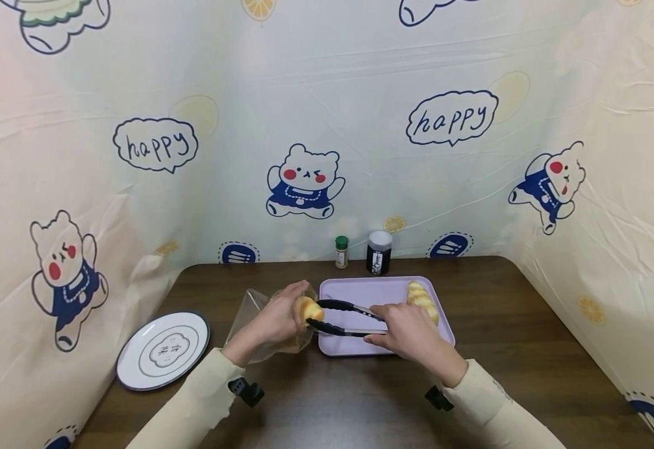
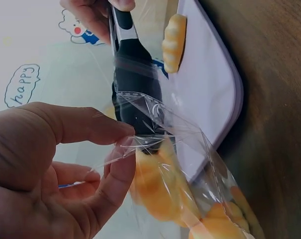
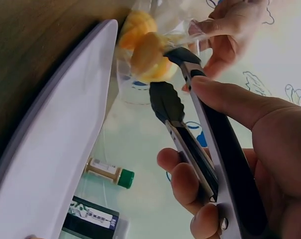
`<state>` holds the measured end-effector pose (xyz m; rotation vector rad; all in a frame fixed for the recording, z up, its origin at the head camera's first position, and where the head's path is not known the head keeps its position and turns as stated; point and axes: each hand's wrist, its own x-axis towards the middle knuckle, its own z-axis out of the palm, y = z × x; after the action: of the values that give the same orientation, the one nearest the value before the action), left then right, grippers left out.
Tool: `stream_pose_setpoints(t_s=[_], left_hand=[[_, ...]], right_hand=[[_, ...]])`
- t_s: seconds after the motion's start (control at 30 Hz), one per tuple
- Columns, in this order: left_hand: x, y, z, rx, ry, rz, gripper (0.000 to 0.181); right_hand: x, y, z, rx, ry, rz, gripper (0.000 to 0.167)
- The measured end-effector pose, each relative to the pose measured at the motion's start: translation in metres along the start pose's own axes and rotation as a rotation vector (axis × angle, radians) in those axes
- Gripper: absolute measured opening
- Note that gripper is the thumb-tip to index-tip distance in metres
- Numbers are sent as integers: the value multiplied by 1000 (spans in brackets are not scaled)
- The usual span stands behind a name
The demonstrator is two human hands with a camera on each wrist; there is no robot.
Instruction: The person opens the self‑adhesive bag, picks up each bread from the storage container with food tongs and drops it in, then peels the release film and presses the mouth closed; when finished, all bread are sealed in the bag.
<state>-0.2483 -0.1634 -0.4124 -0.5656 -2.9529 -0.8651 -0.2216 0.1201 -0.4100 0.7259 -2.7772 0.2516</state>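
My left hand pinches the rim of a clear plastic bag between thumb and fingers. Inside the bag, golden bread rolls show through the film. My right hand grips metal tongs with black tips, its thumb on the upper arm. The tongs reach into the bag's mouth, their arms spread, with a bread roll at the tips. Whether both tips touch this roll, I cannot tell. Behind the right hand, a ridged bread lies on the lilac tray.
A white plate with a dark rim lies at the left of the brown table. At the back stand a green-capped spice bottle and a dark jar with a pale lid. Patterned cloth encloses the table's back and sides.
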Motion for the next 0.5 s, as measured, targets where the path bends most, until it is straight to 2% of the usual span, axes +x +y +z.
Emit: stream_pose_setpoints(t_s=[0.2, 0.37, 0.5], left_hand=[[0, -1, 4, 8, -18, -1, 89], [-1, 1, 4, 25, -23, 28, 84], [0, 2, 3, 8, -42, 35, 86]], right_hand=[[2, -1, -3, -56, -56, 11, 59], [6, -5, -8, -58, -128, 26, 61], [9, -9, -10, -71, -159, 37, 56]])
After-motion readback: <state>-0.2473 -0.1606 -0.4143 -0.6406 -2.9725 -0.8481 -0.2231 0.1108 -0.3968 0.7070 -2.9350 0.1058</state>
